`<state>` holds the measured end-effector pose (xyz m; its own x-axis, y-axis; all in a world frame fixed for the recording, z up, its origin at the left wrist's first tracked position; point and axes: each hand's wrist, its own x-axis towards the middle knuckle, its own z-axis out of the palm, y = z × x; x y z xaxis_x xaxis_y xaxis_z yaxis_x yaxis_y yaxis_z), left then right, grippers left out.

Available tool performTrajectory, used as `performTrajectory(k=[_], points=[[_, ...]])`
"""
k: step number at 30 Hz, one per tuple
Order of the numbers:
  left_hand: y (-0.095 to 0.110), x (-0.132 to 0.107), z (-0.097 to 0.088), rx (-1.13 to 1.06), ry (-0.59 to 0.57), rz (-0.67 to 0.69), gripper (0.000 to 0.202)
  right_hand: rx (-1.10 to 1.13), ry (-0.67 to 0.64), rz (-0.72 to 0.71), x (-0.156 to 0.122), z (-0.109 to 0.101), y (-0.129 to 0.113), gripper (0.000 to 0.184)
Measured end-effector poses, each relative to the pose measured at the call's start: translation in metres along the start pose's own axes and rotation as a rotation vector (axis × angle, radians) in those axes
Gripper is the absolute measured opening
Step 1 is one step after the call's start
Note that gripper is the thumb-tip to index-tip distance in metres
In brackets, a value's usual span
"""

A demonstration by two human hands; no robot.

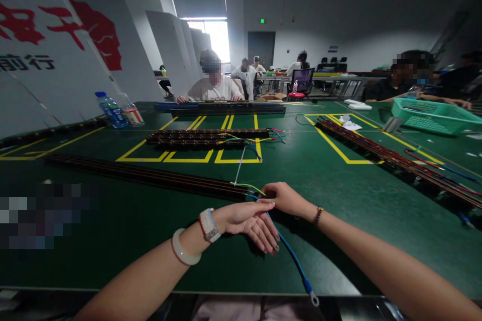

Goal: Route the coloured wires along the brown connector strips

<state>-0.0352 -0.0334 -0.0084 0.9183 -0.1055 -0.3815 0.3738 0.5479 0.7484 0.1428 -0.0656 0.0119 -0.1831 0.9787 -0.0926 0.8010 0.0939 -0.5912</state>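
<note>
My left hand (256, 226) is turned partly palm up in front of me, its fingers stretched out and the thumb tip close to my right hand. Just beyond it, my right hand (283, 197) has its fingers curled in a pinch at the end of a yellow-green wire (250, 187). A blue cable (291, 251) with a metal ring terminal passes by both hands and runs toward the table's near edge. The wires come from the right end of a long dark bar assembly (150, 176) with copper-coloured strips. My hands partly hide the cable and the wire's end.
More bar assemblies with coloured wires (203, 138) lie inside yellow tape outlines, and others (399, 160) lie at right. A green basket (433, 118) stands at far right, bottles (113, 110) at far left. A person (213, 88) sits across the green table (131, 246).
</note>
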Motion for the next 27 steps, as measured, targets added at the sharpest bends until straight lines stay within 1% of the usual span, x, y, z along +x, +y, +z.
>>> performTrajectory(k=[2,4,7,10,12,14,17,20,24,26,27], points=[[-0.001,0.000,-0.002,0.007,0.025,0.010,0.078,-0.006,0.026,-0.034,-0.001,0.001,0.000,0.024],[-0.003,0.001,-0.003,-0.007,0.075,0.064,0.083,-0.009,0.038,-0.053,-0.001,0.003,0.000,0.024],[-0.006,0.004,-0.002,-0.027,0.156,0.132,0.083,0.009,0.043,-0.044,-0.001,0.004,0.001,0.028],[-0.008,0.008,0.001,-0.040,0.236,0.144,0.081,0.052,0.013,-0.039,-0.001,0.003,0.000,0.030],[-0.009,0.010,0.003,-0.066,0.284,0.154,0.080,0.033,-0.004,-0.060,-0.002,0.002,-0.001,0.034],[-0.008,0.011,0.006,-0.115,0.316,0.182,0.078,-0.074,0.035,-0.136,-0.003,0.002,-0.001,0.034],[-0.005,0.010,0.011,-0.199,0.364,0.224,0.072,-0.305,0.150,-0.300,-0.003,0.004,-0.001,0.027],[-0.001,0.008,0.015,-0.263,0.389,0.250,0.066,-0.500,0.214,-0.374,-0.003,0.008,-0.002,0.024],[0.000,0.008,0.016,-0.368,0.368,0.317,0.059,-0.694,0.181,-0.386,-0.006,0.009,-0.007,0.022],[-0.001,0.010,0.015,-0.414,0.362,0.346,0.051,-0.679,0.143,-0.382,-0.007,0.007,-0.008,0.024],[-0.001,0.012,0.014,-0.428,0.361,0.357,0.048,-0.620,0.119,-0.383,-0.008,0.005,-0.007,0.026]])
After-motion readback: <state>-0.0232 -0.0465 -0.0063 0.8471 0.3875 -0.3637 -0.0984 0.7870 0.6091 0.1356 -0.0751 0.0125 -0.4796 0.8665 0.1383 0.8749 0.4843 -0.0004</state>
